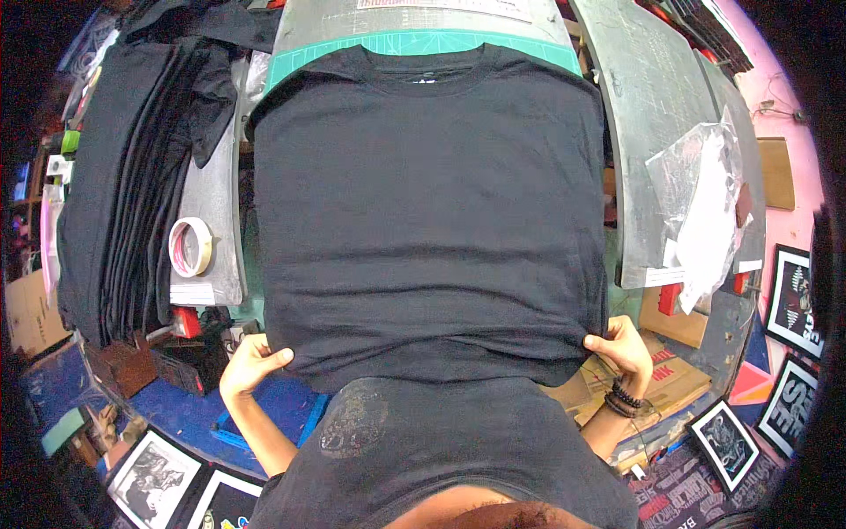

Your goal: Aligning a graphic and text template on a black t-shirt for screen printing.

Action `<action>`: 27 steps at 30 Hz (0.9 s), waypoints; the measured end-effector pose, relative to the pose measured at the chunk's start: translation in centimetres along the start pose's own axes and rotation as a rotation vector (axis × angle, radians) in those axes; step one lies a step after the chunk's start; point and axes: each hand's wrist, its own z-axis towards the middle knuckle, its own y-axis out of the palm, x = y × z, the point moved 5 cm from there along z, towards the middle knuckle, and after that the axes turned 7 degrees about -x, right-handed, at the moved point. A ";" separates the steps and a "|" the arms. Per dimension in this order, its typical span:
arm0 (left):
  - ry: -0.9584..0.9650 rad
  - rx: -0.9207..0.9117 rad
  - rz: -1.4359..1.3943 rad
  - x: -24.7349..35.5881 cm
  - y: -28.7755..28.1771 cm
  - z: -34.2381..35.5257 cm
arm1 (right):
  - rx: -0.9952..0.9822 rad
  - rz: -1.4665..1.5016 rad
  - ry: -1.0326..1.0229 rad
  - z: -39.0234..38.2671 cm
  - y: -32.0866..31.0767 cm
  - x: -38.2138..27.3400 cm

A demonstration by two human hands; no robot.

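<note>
A black T-shirt (pixel 432 185) lies spread over a board in front of me, its collar at the far end and its lower part bunched in folds near my body. My left hand (pixel 256 361) grips the near left edge of the shirt, thumb on top and fingers hidden beneath the cloth. At the near right edge, my right hand (pixel 622 351) pinches the fabric the same way, a dark beaded bracelet (pixel 623 397) on its wrist. Past the collar shows a green gridded mat (pixel 304 55), partly covered by the shirt.
Left, a stack of folded black garments (pixel 132 194) lies beside a tape roll (pixel 190 247) on a grey board (pixel 220 198). Another grey board (pixel 643 176) at right carries clear plastic bags (pixel 705 212). Framed prints (pixel 724 445) and flattened cardboard (pixel 674 388) lie lower down.
</note>
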 end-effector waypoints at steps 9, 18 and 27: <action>0.475 0.471 0.647 18.3 -4.5 -0.7 | 0.460 -0.646 -0.304 -3.5 -1.7 -17.5; 0.616 0.735 1.307 28.2 -5.6 12.6 | 0.688 -1.285 -0.875 10.5 1.0 -27.8; 0.695 0.758 1.527 30.3 -7.8 15.1 | 0.795 -1.398 -0.878 13.6 1.7 -26.7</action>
